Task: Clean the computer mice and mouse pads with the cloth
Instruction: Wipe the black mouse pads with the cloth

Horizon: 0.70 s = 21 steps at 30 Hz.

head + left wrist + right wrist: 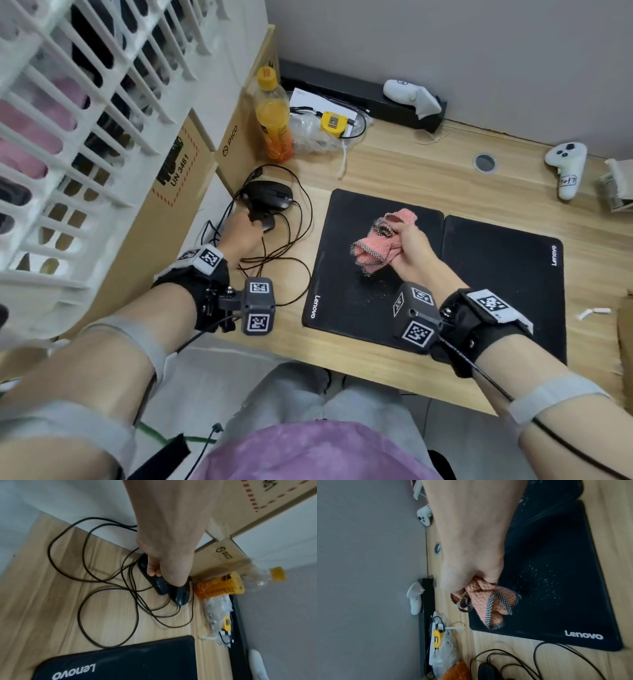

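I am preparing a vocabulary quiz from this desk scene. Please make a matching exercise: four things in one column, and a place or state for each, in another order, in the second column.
Things:
1. cloth
2. near mouse
3. bottle
4. left pad

Places or states:
A. stands beside the cardboard box
B. bunched in the right hand
C. lies flat, dotted with white specks
D. gripped by the left hand

Pairs: 1-B, 2-D, 3-A, 4-C
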### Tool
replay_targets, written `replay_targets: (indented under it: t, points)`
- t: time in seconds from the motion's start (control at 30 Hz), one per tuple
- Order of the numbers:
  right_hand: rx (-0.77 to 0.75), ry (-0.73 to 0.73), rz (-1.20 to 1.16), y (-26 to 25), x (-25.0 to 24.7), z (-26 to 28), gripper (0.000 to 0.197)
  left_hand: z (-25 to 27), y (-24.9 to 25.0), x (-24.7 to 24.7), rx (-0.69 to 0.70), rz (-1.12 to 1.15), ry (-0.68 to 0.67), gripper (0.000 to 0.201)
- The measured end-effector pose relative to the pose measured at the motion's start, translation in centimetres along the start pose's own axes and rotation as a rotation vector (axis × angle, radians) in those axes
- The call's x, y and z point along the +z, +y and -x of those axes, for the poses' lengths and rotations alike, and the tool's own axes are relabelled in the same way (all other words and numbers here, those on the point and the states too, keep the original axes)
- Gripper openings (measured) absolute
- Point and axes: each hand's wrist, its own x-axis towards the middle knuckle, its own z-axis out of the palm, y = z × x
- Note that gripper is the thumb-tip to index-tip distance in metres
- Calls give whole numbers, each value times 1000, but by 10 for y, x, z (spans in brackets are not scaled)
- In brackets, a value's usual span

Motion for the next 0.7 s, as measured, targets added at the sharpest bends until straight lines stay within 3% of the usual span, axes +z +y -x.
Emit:
replay_targets:
  t: [0.1, 0.2, 0.3, 0.37, 0.47, 0.53, 0.63, 0.7]
  points:
    - [24, 11, -2, 6, -3, 5, 33, -10, -2, -3, -33, -16, 81, 53]
    - [-32, -19, 73, 3, -3, 10, 40, -8, 15, 1, -6, 12, 173, 59]
    - [-66, 40, 146, 4, -11, 4, 43, -5, 40, 15, 193, 72, 171, 49]
    - [-83, 57, 212, -2, -17, 5, 33, -5, 53, 30, 351, 92, 67, 40]
    - [-91, 83, 278, -10, -30, 9, 21, 0, 65, 57, 520, 43, -237, 41]
    - [-58, 68, 294, -15, -40, 10, 18, 0, 66, 73, 546, -59, -362, 44]
    - [-53, 135, 337, -20, -55, 3, 7, -5, 61, 87, 508, -196, -396, 58]
    - [-45, 218, 352, -22, -70, -14, 16, -7, 58, 92, 492, -263, -449, 69]
